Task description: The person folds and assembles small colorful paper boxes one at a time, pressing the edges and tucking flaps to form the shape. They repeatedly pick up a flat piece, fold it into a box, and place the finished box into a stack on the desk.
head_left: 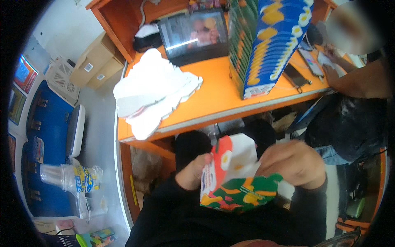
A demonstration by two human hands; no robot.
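Note:
Above my lap is a partly folded paper food carton [240, 191], red and green outside with egg and food pictures, white inside. My left hand [192, 173] grips its left side, thumb on the red panel. At the carton's right edge, my right hand [294, 164] is blurred, with its fingers curled against the white inner flap; their tips are partly hidden. On the orange desk ahead lies a pile of flat carton blanks [152, 88], white side up. To the right of them rises a tall stack of nested cartons [267, 45], printed blue and green.
A lit screen [193, 33] stands at the back of the orange desk [214, 88]. A phone [296, 77] lies right of the carton stack. Another person's arm [358, 78] rests on the desk at right. Nested plastic cups [76, 178] and cardboard boxes [96, 61] are at left.

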